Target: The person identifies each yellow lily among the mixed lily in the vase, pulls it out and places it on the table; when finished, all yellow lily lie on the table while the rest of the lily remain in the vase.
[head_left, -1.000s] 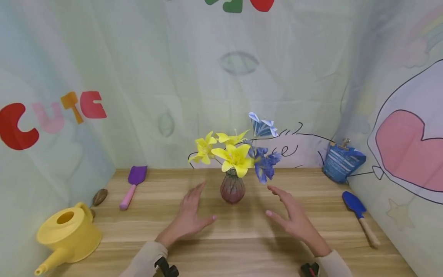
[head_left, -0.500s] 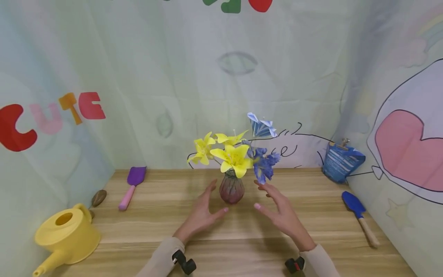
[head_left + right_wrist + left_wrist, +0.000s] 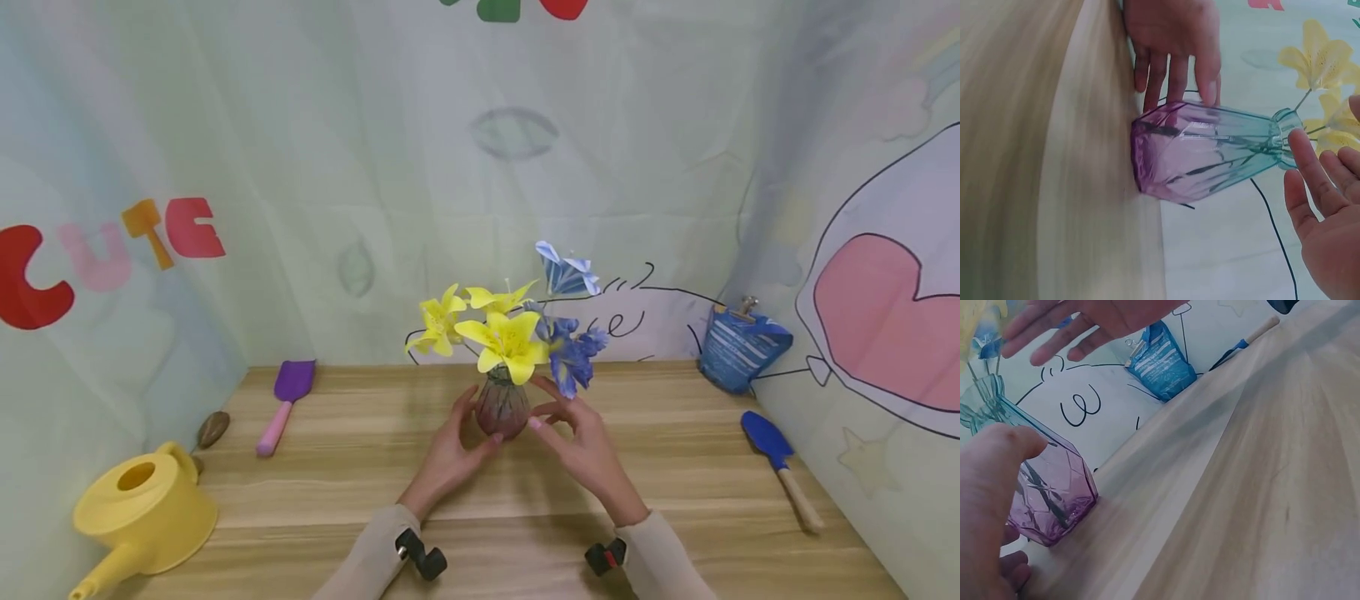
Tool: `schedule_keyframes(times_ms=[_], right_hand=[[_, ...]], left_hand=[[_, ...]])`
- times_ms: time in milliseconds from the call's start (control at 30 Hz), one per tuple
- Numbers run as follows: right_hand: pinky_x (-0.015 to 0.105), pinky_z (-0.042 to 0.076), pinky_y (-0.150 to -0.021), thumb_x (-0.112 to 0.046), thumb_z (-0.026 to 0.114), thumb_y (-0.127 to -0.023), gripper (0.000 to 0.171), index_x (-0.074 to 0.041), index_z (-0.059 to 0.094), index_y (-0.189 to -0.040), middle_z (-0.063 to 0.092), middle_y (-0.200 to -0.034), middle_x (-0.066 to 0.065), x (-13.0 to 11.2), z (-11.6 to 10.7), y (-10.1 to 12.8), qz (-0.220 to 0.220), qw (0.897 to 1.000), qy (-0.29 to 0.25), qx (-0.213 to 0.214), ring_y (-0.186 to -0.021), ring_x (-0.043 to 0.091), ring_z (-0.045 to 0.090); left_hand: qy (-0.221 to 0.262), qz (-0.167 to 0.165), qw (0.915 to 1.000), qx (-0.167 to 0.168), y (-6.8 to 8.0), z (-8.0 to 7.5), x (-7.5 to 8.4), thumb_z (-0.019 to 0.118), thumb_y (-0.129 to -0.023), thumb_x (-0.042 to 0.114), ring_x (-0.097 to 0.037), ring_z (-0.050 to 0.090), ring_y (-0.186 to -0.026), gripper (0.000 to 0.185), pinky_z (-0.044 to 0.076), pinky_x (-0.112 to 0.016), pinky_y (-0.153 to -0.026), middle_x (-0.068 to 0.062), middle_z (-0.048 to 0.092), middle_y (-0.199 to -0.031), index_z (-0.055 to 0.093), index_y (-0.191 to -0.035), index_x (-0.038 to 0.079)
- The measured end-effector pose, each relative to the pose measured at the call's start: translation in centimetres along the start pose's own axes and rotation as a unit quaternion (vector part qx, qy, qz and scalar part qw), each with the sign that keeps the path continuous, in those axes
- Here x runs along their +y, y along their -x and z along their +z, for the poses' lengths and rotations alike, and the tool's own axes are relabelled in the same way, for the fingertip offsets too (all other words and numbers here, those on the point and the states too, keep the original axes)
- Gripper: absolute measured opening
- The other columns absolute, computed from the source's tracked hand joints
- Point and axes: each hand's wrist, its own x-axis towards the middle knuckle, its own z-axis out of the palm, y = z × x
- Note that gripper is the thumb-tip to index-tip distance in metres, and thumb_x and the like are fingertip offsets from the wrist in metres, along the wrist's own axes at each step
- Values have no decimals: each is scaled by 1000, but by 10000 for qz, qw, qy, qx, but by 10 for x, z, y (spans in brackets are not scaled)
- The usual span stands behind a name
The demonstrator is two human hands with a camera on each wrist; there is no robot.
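Glass vase (image 3: 502,408) btwn both hands.

Desk (image 3: 360,467): light wood-grain top, planks running left to right, filling the lower half of the head view. Backdrop: pale green-white printed cloth (image 3: 375,167) hung on three sides, creased, meeting the desk at its far edge. Left panel carries the letters "CUTE" (image 3: 112,250) in red, pink and orange. Right panel shows a black-outlined drawing with a pink heart (image 3: 885,325). Red and green shapes (image 3: 517,8) at top centre. Light soft, even, with faint shadows.
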Motion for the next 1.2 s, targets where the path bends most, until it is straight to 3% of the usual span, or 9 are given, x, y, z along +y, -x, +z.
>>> schedule_keyframes(times_ms=[133,267,367,467,567,733,800,1033,1200], right_hand=[[41,63,-95,-15,74,-102,55,-12,58,-155,81,-119,17,-5,8,-8,206,9997,-107,98,-103,15,77],[43,62,-100,-14,74,-102,55,-8,58,-154,80,-120,18,-9,16,-17,419,9986,-280,166,-103,27,79],[37,62,-99,-11,72,-102,53,-6,59,-153,80,-116,22,-11,21,-23,556,9969,-485,256,-101,38,80],[28,61,-88,-10,73,-101,51,-8,62,-151,81,-105,23,-11,25,-27,697,9948,-623,404,-94,41,79],[23,57,-69,-12,72,-101,46,-10,66,-147,81,-94,22,-11,29,-30,792,9932,-671,532,-79,31,77],[22,40,-47,-15,69,-102,16,-3,77,-110,76,-71,19,-10,38,-35,714,9924,-429,905,-53,13,60],[22,36,-45,-15,69,-102,17,-1,76,-95,75,-66,15,-12,41,-38,720,9906,-269,1133,-48,12,58],[21,34,-39,-15,76,-98,24,2,79,-81,73,-59,14,-17,50,-49,1035,9778,-265,1804,-48,24,69],[21,39,-45,-19,77,-94,27,2,77,-78,74,-64,19,-18,55,-56,1625,9703,-389,1752,-56,29,72]], left_hand=[[17,164,9997,191,-4,0,-3,80,-96,38,-41,55,-148,88,43,-63,-124,-20,57,-159,33,-168,19],[-33,350,9986,396,-5,-1,-4,81,-96,27,-40,61,-141,82,49,-59,-119,-20,62,-154,39,-165,14],[-30,439,9980,445,-6,-2,-5,80,-96,22,-39,62,-139,79,52,-57,-117,-20,61,-155,41,-165,14],[-12,536,9976,442,-7,-1,-6,79,-97,21,-39,62,-139,78,53,-56,-116,-19,58,-158,41,-165,14],[13,640,9969,454,-8,1,-7,79,-98,21,-38,63,-138,77,53,-56,-114,-18,58,-158,41,-165,13],[99,698,9965,444,-6,6,-9,79,-98,19,-35,66,-133,75,55,-55,-113,-17,61,-154,43,-164,16],[131,675,9967,420,-5,8,-9,79,-98,19,-35,67,-132,75,55,-54,-113,-17,62,-153,43,-164,19],[106,650,9971,386,-5,13,-12,78,-99,21,-35,68,-130,75,55,-55,-111,-17,59,-157,42,-164,18],[52,855,9950,504,-7,11,-13,78,-98,18,-36,69,-127,75,56,-56,-109,-19,60,-154,42,-164,15]])
